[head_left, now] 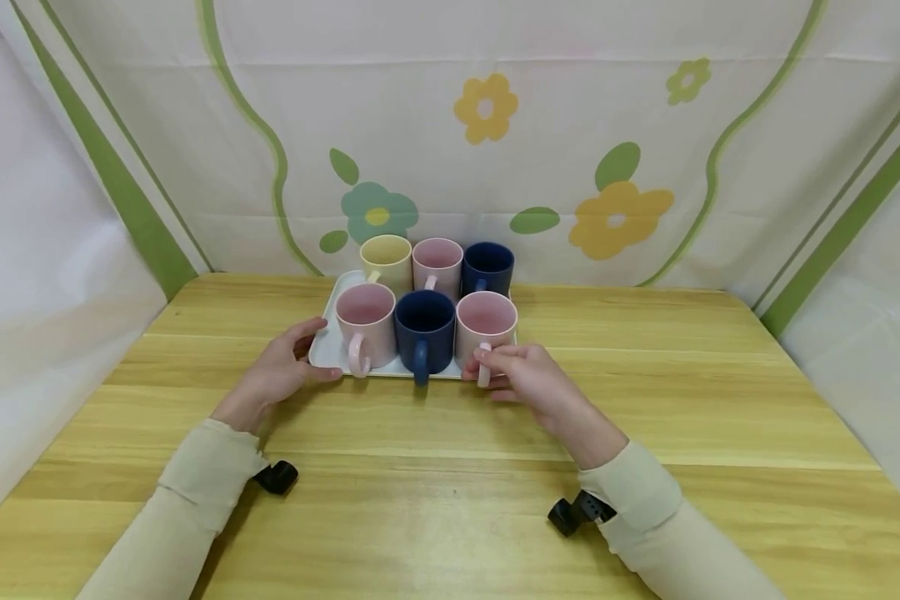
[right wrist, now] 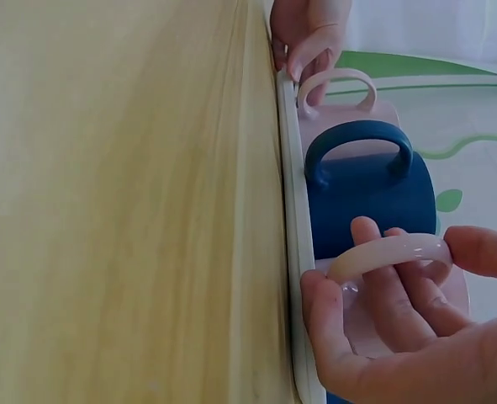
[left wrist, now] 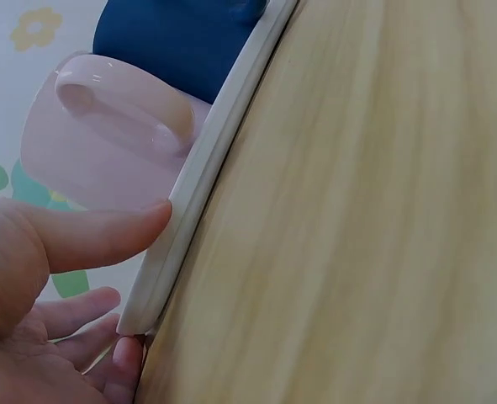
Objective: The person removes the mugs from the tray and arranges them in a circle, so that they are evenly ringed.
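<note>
A white tray holds several mugs in two rows on the wooden table. Its front row has a pink mug at left, a dark blue mug in the middle and another pink mug at right, handles facing me. At the tray's front left corner, my left hand grips the edge, thumb on the front rim and fingers round the side. My right hand holds the right pink mug by its handle, thumb at the handle's top and fingers behind it.
Behind stand a yellow mug, a pink mug and a dark blue mug, close to the flowered cloth at the table's back edge. The wooden table stretches out in front of the tray.
</note>
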Demonstrator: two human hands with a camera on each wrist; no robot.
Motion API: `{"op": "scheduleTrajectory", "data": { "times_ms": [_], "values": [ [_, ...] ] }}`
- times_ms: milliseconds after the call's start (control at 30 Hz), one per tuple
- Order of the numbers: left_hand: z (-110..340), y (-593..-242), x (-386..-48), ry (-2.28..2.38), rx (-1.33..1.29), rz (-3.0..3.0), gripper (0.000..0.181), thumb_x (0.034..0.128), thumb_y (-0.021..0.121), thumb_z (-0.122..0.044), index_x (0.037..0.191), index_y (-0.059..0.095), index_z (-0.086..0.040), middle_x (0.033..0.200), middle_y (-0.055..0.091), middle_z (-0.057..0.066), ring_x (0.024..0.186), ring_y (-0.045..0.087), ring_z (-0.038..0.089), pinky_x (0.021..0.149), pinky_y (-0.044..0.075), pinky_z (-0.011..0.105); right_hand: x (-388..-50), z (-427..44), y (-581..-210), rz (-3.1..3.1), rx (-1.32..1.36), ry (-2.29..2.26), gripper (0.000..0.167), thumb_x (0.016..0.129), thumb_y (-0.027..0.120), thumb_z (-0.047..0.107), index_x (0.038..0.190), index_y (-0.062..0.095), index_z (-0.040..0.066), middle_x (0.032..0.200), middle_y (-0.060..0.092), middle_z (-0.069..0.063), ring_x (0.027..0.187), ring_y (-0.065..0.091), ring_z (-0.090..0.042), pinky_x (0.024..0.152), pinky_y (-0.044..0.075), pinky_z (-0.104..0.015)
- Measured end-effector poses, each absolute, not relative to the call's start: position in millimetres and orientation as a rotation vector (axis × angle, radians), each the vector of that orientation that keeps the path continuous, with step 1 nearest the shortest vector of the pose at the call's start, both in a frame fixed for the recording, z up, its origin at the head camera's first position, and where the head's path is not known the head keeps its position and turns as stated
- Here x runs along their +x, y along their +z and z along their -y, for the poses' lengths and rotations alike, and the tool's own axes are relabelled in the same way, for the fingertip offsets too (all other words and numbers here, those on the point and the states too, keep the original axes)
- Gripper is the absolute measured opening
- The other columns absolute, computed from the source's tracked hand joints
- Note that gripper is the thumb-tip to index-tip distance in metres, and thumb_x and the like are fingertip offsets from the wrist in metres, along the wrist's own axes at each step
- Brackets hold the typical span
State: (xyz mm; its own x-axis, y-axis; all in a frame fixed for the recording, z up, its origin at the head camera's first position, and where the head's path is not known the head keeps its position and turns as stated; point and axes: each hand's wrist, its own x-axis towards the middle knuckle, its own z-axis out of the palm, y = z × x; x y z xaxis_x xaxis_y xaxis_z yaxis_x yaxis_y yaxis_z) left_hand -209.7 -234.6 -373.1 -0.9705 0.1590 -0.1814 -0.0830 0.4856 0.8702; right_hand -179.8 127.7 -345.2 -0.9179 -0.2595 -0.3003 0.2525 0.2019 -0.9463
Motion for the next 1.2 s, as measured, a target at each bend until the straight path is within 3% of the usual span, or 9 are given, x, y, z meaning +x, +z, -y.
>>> {"op": "scheduleTrajectory", "data": {
  "times_ms": [200, 400, 600, 833, 1067, 1200],
  "values": [
    [232, -375, -213, 1.466, 0.040, -2.520, 0.097, 0.0925, 0.081, -0.010, 0.169, 0.021, -0.003, 0.174, 0.024, 0.026, 0.157, 0.031, 0.047, 0.129, 0.028, 0.062, -178, -128, -345, -2.037, 0.004, -1.849, 0.032, 0.110, 0.057, 0.025, 0.111, 0.077, 0.000, 0.105, 0.079, -0.002, 0.112, 0.070, -0.030, 0.105, 0.054, -0.042],
    [231, -374, -210, 1.457, 0.049, -2.530, 0.098, 0.0952, 0.078, -0.010, 0.169, 0.015, 0.003, 0.171, 0.027, 0.030, 0.155, 0.033, 0.050, 0.127, 0.029, 0.064, -173, -126, -345, -2.058, 0.070, -1.895, 0.037, 0.112, 0.053, 0.028, 0.103, 0.076, 0.001, 0.103, 0.077, -0.004, 0.110, 0.066, -0.032, 0.098, 0.055, -0.035],
    [230, -375, -208, 1.437, 0.036, -2.531, 0.098, 0.0958, 0.078, -0.011, 0.169, 0.013, 0.001, 0.173, 0.026, 0.029, 0.157, 0.031, 0.049, 0.129, 0.028, 0.062, -169, -126, -343, -2.023, 0.140, -2.013, 0.038, 0.113, 0.052, 0.030, 0.104, 0.073, -0.001, 0.103, 0.073, -0.005, 0.110, 0.067, -0.029, 0.104, 0.056, -0.037],
    [231, -374, -208, 1.431, 0.014, -2.532, 0.098, 0.0960, 0.078, -0.013, 0.170, 0.014, 0.000, 0.173, 0.025, 0.027, 0.158, 0.030, 0.048, 0.129, 0.028, 0.062, -169, -125, -338, -1.995, 0.183, -2.125, 0.034, 0.111, 0.054, 0.023, 0.099, 0.072, -0.003, 0.091, 0.072, -0.003, 0.098, 0.070, -0.026, 0.092, 0.056, -0.035],
    [233, -374, -209, 1.419, 0.012, -2.553, 0.099, 0.0954, 0.079, -0.014, 0.169, 0.015, 0.001, 0.173, 0.026, 0.028, 0.158, 0.030, 0.048, 0.129, 0.029, 0.062, -167, -126, -327, -2.086, 0.203, -2.062, 0.036, 0.113, 0.051, 0.026, 0.112, 0.071, -0.004, 0.100, 0.071, -0.004, 0.101, 0.066, -0.023, 0.095, 0.055, -0.033],
    [233, -375, -209, 1.421, 0.014, -2.551, 0.098, 0.0960, 0.078, -0.013, 0.169, 0.014, 0.001, 0.173, 0.026, 0.028, 0.158, 0.031, 0.048, 0.129, 0.029, 0.061, -164, -126, -318, -2.139, 0.212, -2.065, 0.038, 0.112, 0.053, 0.027, 0.109, 0.073, -0.004, 0.098, 0.071, -0.004, 0.101, 0.065, -0.024, 0.097, 0.054, -0.036]
  ]
}}
